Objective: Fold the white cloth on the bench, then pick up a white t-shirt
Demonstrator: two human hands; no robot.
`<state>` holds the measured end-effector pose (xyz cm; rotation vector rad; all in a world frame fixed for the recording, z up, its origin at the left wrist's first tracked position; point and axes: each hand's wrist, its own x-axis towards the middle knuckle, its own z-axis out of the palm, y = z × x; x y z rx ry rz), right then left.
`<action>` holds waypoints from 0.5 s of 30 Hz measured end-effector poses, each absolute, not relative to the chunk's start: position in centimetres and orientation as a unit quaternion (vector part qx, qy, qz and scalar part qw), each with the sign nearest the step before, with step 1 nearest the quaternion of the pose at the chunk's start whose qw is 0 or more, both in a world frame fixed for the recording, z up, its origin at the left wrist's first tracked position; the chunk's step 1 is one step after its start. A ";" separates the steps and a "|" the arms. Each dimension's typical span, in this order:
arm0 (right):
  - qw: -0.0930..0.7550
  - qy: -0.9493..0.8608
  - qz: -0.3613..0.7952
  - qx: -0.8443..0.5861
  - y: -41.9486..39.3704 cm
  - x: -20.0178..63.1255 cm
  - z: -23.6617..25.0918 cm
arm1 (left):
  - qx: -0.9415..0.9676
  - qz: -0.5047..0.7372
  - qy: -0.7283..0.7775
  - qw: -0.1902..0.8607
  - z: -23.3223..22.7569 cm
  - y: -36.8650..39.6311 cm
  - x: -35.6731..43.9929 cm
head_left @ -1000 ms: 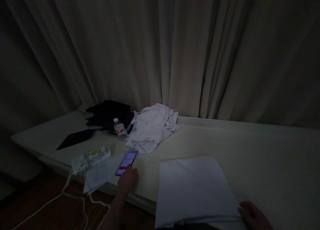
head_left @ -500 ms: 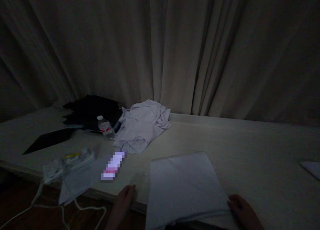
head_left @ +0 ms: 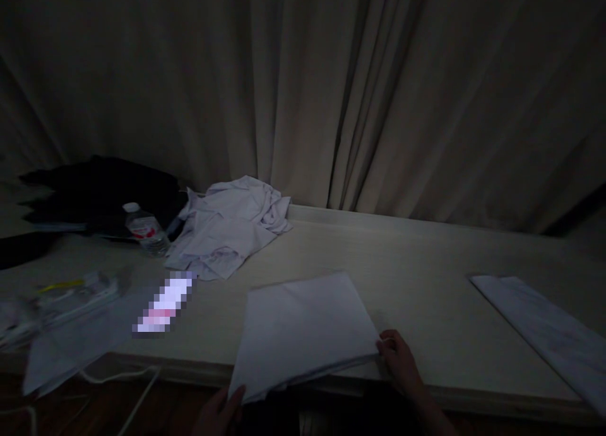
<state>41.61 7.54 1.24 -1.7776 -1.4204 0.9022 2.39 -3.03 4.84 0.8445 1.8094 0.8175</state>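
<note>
1. Here, a pale long table (head_left: 426, 259) crosses the dim frame; a closed curtain (head_left: 303, 89) fills the upper half.
2. A folded white cloth (head_left: 303, 325) lies at lower centre, overhanging the near edge.
3. The left hand (head_left: 220, 411) grips its lower left corner; the right hand (head_left: 400, 360) pinches its right corner.
4. At left: a crumpled shirt (head_left: 230, 224), a water bottle (head_left: 144, 228), dark clothes (head_left: 95, 190), a lit phone (head_left: 163, 300).
</note>
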 end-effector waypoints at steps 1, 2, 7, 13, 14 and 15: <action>0.331 -0.555 0.338 -0.684 7.3 41.5 1.2 | 0.341 0.343 0.735 0.476 4.6 -3.1 2.1; 0.320 -0.568 0.329 -0.683 7.1 41.4 1.1 | 0.339 0.350 0.730 0.480 4.2 -3.1 1.8; 0.228 -0.656 0.251 -0.675 5.9 41.0 0.6 | 0.308 0.366 0.730 0.487 2.5 -3.0 1.1; 0.170 -0.737 0.100 -0.646 5.7 41.0 0.8 | 0.275 0.427 0.712 0.485 2.8 -2.9 2.0; 0.171 -0.749 0.057 -0.637 5.9 40.3 1.0 | 0.260 0.438 0.709 0.487 2.9 -2.9 2.2; 0.177 -0.761 0.018 -0.625 6.1 39.4 1.3 | 0.238 0.450 0.705 0.494 3.0 -3.1 2.5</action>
